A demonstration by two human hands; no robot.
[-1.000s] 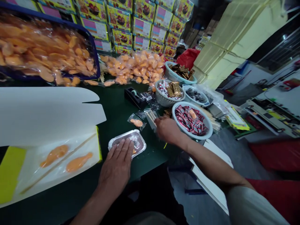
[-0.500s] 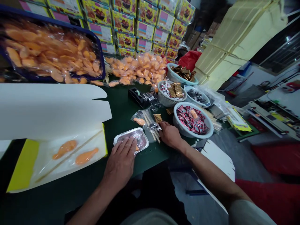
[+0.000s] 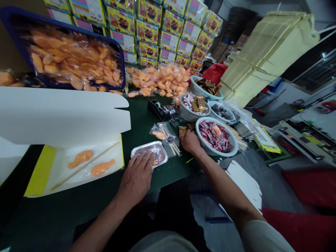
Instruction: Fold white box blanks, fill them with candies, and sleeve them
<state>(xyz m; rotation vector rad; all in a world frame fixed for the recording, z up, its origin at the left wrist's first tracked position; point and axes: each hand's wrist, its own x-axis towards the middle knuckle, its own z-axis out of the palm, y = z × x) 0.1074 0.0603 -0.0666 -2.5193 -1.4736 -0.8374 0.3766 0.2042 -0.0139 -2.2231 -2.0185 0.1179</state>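
Your left hand (image 3: 136, 178) is lying flat with the fingers spread, pressing down on a shallow rectangular silver foil tray (image 3: 159, 153) with a crimped rim. The tray sits on the dark green table mat (image 3: 139, 119), and a bit of orange shows at its edge by your fingertips. Your right hand (image 3: 190, 142) is curled over with the fingers bunched down, right beside a small gold-brown wrapped packet (image 3: 182, 131). Can't tell if you're pinching anything, since your knuckles hide it.

Between your hands is a crinkly clear plastic bag (image 3: 165, 138) holding a glossy orange piece and thin wooden sticks. Just past your right hand, a round white plastic bowl (image 3: 231, 147) is heaped with shiny red sachets. Beyond that is a white woven-look basket (image 3: 182, 113) of gold bars and red wrappers, with a black tape dispenser (image 3: 157, 109) to its left. On your left, a white card box with a yellow flap (image 3: 40, 171) lies open, with two flat orange shapes in clear wrap on a long wooden stick (image 3: 86, 164).
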